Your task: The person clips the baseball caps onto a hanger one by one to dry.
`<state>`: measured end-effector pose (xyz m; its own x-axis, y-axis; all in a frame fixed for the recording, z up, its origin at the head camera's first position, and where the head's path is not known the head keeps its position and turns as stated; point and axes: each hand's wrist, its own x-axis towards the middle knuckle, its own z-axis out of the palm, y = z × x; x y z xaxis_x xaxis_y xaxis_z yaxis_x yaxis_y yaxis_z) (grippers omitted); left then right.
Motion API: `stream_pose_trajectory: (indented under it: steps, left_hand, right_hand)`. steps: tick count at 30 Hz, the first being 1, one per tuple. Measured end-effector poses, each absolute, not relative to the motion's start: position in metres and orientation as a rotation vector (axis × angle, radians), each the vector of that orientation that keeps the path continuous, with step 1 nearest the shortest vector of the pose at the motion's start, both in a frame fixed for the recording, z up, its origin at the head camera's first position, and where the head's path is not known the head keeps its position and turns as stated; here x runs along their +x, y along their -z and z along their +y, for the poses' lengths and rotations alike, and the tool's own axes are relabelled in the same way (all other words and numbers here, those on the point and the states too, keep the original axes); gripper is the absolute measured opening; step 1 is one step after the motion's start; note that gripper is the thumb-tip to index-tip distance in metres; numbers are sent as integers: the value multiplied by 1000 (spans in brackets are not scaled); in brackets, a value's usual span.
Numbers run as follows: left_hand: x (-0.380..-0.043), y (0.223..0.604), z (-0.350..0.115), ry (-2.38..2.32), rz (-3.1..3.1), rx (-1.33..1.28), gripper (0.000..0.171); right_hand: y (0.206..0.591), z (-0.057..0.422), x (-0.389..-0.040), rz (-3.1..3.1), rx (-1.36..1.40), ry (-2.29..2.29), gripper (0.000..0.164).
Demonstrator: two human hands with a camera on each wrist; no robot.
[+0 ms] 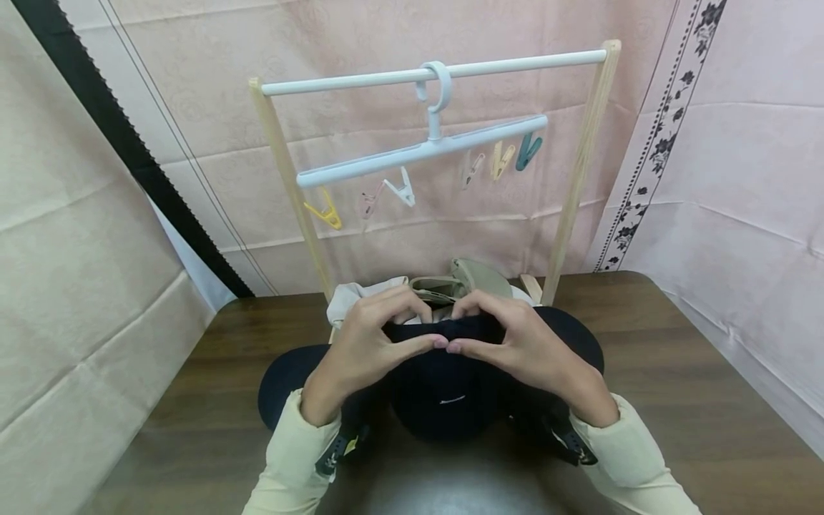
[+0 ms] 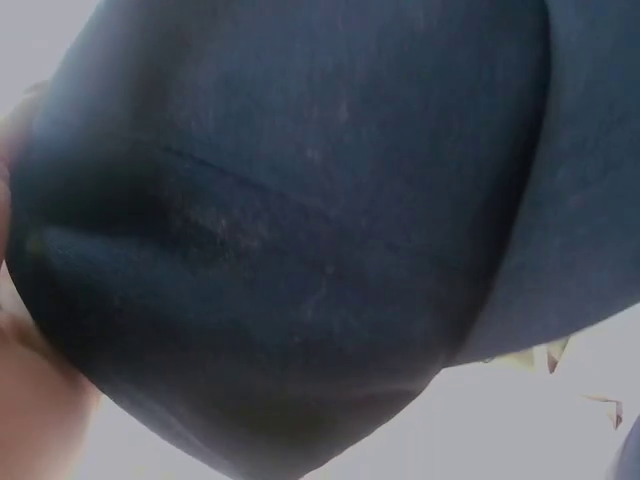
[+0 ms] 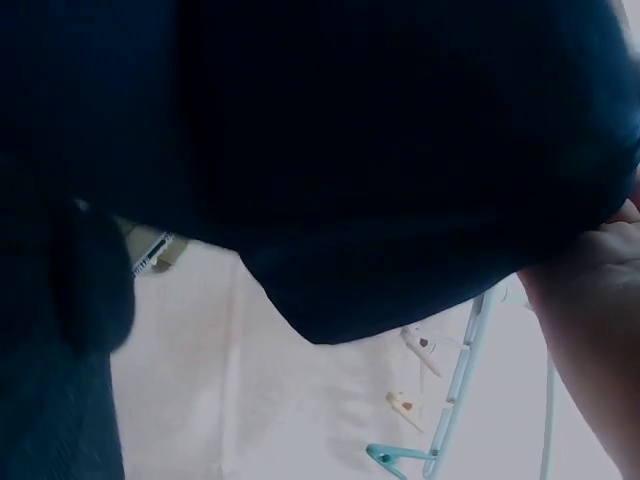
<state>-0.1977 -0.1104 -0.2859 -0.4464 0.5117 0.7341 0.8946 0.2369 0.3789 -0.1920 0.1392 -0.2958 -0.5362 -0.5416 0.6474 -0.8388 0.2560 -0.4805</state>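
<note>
Both hands grip a navy cap with a small pale logo, low over the table. My left hand pinches its upper edge, fingers behind and thumb in front. Opposite it, my right hand grips the same edge, and the two thumb tips nearly meet. Dark rounded pieces stick out past both wrists; whether they belong to this cap or to others I cannot tell. The navy fabric fills much of the left wrist view. Dark cloth likewise covers much of the right wrist view, hiding most fingers.
Behind the hands lie an olive cap and a whitish cloth item. A wooden-legged rack carries a pale blue hanger with several clothespins, including a yellow clothespin and a teal clothespin. Beneath is a brown table.
</note>
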Motion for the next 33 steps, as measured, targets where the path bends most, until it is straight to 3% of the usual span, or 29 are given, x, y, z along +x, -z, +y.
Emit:
stream_pose_trajectory:
  steps: [8, 17, 33]
  left_hand:
    - [-198, 286, -113, 1055, -2193, -1292, 37]
    - [-198, 287, -112, 1064, -2176, -1339, 17]
    - [-203, 289, -114, 1206, -2156, -1467, 10]
  right_hand:
    - [292, 143, -190, -2180, 1305, -1168, 31]
    - [293, 145, -191, -2221, 1359, -1101, 21]
    - [290, 145, -189, -2178, 1364, -1169, 17]
